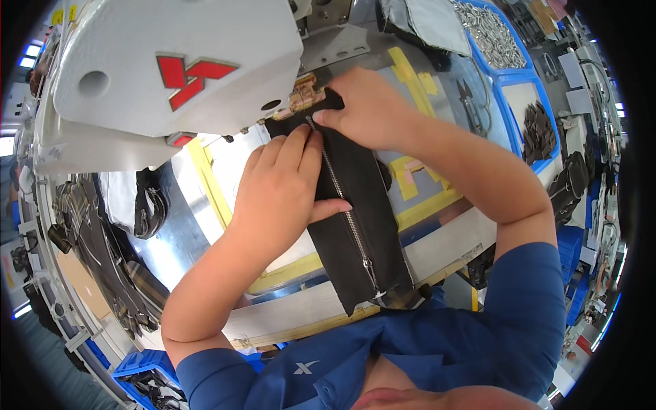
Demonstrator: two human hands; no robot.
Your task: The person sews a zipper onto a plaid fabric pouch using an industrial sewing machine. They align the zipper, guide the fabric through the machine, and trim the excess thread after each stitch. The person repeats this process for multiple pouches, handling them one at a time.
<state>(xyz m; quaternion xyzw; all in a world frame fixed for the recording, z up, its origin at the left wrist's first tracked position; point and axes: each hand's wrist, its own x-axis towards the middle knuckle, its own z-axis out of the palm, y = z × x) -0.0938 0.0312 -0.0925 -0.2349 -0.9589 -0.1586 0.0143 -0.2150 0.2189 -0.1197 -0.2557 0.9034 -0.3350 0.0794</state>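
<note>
A black fabric piece with a silver metal zipper down its length lies under the sewing machine's head. Its near end hangs over the table's front edge, and the zipper's slider is near that end. My left hand rests flat on the piece's left side, fingers stretched toward the machine, thumb apart across the zipper. At the far end my right hand grips the fabric close to the presser foot, thumb beside the zipper. The needle and the right fingertips are hard to make out.
Yellow tape strips mark the table. Small scissors lie right, beside a blue tray of metal parts and a blue tray of dark pieces. Dark garment pieces are heaped left; a blue crate stands below.
</note>
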